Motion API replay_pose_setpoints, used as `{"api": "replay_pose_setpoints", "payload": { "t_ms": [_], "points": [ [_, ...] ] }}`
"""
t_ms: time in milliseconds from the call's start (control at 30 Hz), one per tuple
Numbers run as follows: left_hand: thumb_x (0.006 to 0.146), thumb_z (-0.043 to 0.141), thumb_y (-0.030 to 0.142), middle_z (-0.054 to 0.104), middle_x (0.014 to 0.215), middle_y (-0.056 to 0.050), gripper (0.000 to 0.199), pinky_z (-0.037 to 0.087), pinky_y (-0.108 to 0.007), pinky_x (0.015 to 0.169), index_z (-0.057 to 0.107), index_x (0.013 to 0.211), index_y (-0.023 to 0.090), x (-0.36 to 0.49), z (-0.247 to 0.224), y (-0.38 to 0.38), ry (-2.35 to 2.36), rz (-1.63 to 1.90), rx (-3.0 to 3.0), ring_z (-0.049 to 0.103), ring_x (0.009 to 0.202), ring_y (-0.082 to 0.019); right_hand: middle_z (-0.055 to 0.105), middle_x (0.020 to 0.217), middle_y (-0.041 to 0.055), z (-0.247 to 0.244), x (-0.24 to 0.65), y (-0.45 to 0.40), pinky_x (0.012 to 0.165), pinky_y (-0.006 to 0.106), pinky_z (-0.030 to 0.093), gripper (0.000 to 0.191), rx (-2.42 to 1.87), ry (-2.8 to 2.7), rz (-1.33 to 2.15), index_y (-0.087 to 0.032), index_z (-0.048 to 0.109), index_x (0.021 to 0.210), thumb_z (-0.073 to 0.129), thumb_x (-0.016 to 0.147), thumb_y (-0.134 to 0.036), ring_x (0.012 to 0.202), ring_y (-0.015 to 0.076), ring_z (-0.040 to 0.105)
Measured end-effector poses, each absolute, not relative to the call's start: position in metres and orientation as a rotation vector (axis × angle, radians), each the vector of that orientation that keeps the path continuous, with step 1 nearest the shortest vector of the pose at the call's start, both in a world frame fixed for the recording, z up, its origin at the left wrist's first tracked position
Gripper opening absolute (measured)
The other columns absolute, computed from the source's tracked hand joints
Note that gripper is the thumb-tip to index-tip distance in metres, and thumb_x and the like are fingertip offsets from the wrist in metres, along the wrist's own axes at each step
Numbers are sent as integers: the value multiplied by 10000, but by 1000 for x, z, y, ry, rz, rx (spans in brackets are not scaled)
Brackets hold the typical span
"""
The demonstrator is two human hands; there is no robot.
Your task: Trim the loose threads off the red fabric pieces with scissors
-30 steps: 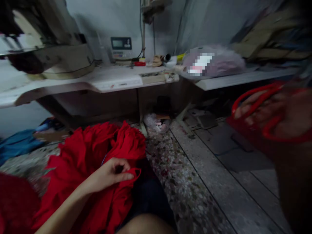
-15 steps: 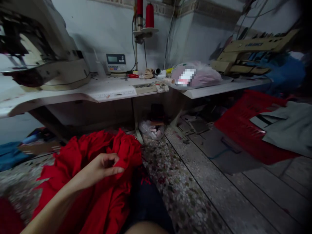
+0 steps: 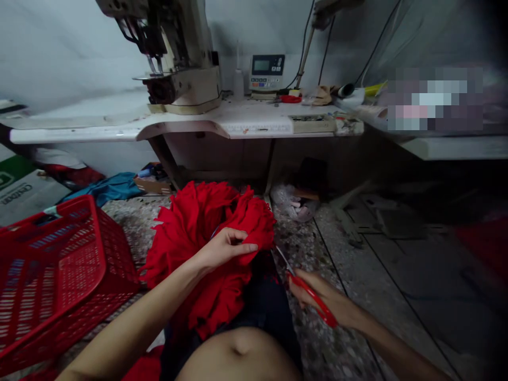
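A large bunched pile of red fabric lies over my lap and dark trousers. My left hand pinches a fold of it near the pile's right side, thumb and fingers closed on the cloth. Red-handled scissors are in my right hand, just right of the fabric. Their metal blades point up and left towards the fabric's edge. Whether the tips touch the cloth I cannot tell.
Ahead stands a white table with a sewing machine and a control box. A red plastic basket is on the left. A clear bag lies on the floor under the table.
The view has swung left, bringing the red basket into sight. My right hand with the scissors has come into view from the right. My left hand still pinches the red fabric.
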State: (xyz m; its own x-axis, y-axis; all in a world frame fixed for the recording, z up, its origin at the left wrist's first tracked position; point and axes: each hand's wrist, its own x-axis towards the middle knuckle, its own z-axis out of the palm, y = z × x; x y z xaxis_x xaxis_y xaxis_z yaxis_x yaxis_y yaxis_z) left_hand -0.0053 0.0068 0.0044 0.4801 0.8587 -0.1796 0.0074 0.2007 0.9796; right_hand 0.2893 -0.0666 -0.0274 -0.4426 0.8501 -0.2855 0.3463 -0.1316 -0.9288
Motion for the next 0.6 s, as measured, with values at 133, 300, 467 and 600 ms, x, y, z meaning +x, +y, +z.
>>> {"api": "replay_pose_setpoints", "payload": {
  "t_ms": [133, 300, 467, 600],
  "points": [
    [774, 814, 460, 533, 661, 12, 403, 365, -214, 609, 681, 680, 92, 0, 6, 6, 893, 695, 1270, 440, 618, -88, 605, 745, 1, -38, 259, -66, 618, 267, 460, 381, -1207, -1836, 1653, -207, 576, 844, 579, 956, -571, 648, 153, 546],
    [796, 804, 418, 587, 691, -9, 353, 382, -224, 633, 726, 741, 79, 0, 6, 6, 857, 595, 1277, 472, 633, -95, 594, 742, -5, -40, 255, -62, 608, 250, 422, 333, -1198, -1880, 1578, -206, 560, 852, 564, 982, -513, 646, 144, 514],
    [786, 811, 429, 627, 699, -26, 364, 400, -226, 631, 751, 777, 70, -1, 4, 4, 872, 532, 1277, 501, 624, -100, 550, 719, -30, -37, 253, -62, 580, 235, 365, 278, -1216, -1975, 1497, -204, 550, 860, 601, 975, -452, 631, 129, 470],
    [799, 795, 448, 610, 677, -22, 380, 396, -224, 604, 745, 759, 73, -2, 2, 4, 865, 514, 1289, 488, 606, -97, 557, 709, -31, -38, 249, -62, 594, 242, 359, 322, -1165, -2013, 1492, -196, 549, 859, 598, 971, -494, 624, 128, 464]
  ]
}}
